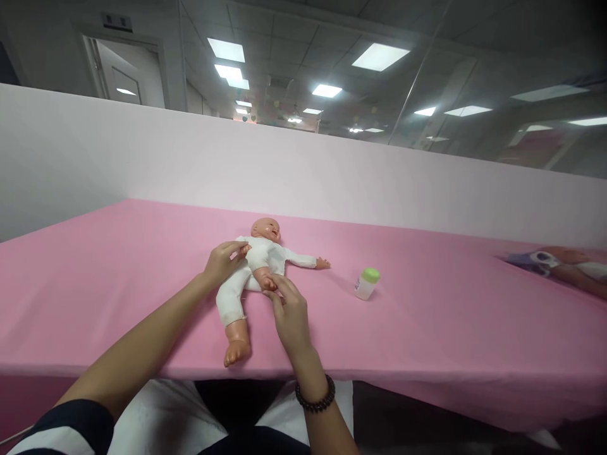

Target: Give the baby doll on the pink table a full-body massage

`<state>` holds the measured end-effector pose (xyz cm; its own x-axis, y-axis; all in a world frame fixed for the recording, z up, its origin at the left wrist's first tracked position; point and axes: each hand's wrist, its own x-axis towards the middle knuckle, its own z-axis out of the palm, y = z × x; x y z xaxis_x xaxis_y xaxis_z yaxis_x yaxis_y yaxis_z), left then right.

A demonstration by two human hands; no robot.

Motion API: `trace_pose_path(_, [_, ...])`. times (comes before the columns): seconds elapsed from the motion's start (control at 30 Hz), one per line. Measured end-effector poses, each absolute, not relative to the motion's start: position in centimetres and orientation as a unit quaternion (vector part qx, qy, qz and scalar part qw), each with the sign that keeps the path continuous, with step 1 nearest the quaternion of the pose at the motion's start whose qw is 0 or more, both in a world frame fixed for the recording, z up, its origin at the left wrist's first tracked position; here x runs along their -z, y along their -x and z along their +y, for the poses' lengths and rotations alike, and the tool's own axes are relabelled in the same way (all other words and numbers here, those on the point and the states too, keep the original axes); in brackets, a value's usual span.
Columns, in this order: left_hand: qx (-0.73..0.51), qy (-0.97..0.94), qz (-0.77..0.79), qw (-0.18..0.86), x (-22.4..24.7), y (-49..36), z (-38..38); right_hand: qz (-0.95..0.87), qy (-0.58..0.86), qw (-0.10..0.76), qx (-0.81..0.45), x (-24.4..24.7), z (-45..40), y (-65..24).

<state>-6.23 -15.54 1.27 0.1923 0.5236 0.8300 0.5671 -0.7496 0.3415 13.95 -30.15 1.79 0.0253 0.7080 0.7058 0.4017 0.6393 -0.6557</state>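
A baby doll (260, 254) in a white cloth suit lies on its back on the pink tabletop, head away from me and face turned to the right. My left hand (224, 262) is closed on the doll's small hand, beside its chest. Between the fingertips of my right hand (290, 313) is the doll's foot (264, 279), with that leg bent up over its belly. The other leg (234, 319) stretches toward the table's front edge. One doll arm (306, 260) reaches out to the right.
Right of the doll stands a small clear bottle (365, 285) with a green cap. Another doll (564, 260) lies at the far right edge. A white partition (303, 170) rises behind the pink tabletop (436, 316).
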Motion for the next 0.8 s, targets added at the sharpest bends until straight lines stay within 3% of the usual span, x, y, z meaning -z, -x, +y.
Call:
trace_pose_path(0.2, [0.659,0.626,-0.409,-0.082,-2.2,7.7,-14.6,-0.682,0.404,0.604,-0.085,-2.9,-34.5,-16.6])
trace_pose_path(0.33, [0.728,0.451,-0.485,-0.178,-1.9,10.3,-12.7,-0.726,0.408,0.547,-0.09,-2.6,-37.9,-18.9])
trace_pose_path(0.53, [0.697,0.308,-0.579,-0.291,0.5,13.3,-10.2,-0.732,0.426,0.514,-0.137,1.0,-39.8,-19.8])
trace_pose_path(0.8, [0.639,0.292,-0.655,-0.277,1.4,13.6,-10.1,-0.709,0.439,0.53,-0.153,2.2,-39.6,-19.5])
